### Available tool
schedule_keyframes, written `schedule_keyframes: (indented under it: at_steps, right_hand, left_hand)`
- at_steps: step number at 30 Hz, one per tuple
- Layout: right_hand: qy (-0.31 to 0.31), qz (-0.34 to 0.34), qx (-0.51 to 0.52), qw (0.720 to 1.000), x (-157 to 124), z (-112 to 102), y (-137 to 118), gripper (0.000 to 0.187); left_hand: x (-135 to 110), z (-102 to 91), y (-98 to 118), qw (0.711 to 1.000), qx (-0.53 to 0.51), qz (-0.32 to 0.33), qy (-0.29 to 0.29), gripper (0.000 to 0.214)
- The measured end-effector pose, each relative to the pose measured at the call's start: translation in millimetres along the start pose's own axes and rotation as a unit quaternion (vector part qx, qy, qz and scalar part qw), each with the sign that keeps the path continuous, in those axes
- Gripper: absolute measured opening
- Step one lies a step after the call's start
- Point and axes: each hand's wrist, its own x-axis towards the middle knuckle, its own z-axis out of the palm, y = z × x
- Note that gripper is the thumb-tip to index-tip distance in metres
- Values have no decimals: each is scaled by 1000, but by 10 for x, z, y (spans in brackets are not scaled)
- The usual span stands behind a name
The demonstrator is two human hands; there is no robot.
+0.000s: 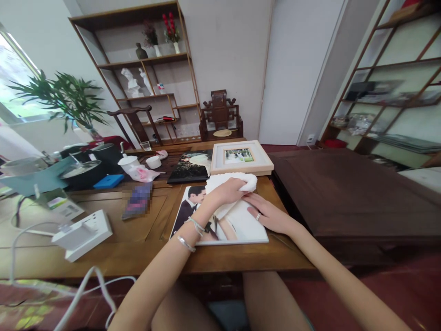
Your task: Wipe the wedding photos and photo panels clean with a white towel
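Observation:
My left hand (231, 190) is closed on a bunched white cloth (248, 182), pressed to the upper part of a photo panel (250, 227). The panel lies flat near the table's front edge and shows a person in a dark suit; my left forearm and the cloth cover part of the picture. My right hand (270, 215), with a ring on one finger, rests with fingers stretched out on the panel's right side, its fingertips close to the cloth. Just beyond the cloth lies a light wooden picture frame (265, 162) with a small outdoor photo inside.
A dark photo panel (189, 166) lies left of the frame. Further left on the wooden table (161, 250) are a blurred-out purple item (138, 200), a blue box (109, 181), a white cup (153, 162) and a white power strip (88, 235) with cables. A dark table (344, 193) stands right.

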Motion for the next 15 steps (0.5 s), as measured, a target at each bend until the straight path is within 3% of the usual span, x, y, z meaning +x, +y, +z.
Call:
schedule_keyframes:
  at_steps: [4, 9, 12, 15]
  right_hand:
    - [-6, 12, -2, 1000, 2, 3, -3, 47]
    - [-3, 21, 15, 1000, -6, 10, 7, 47]
    - [-2, 22, 18, 1000, -10, 15, 9, 47]
    - [0, 25, 14, 1000, -13, 20, 19, 48]
  left_hand:
    - [-136, -8, -91, 999, 19, -27, -1, 20]
    - [-487, -106, -152, 994, 56, -87, -19, 20]
    - [-764, -164, -12, 989, 76, -125, -37, 22]
    - [-1011, -125, 335, 983, 94, -148, -49, 27]
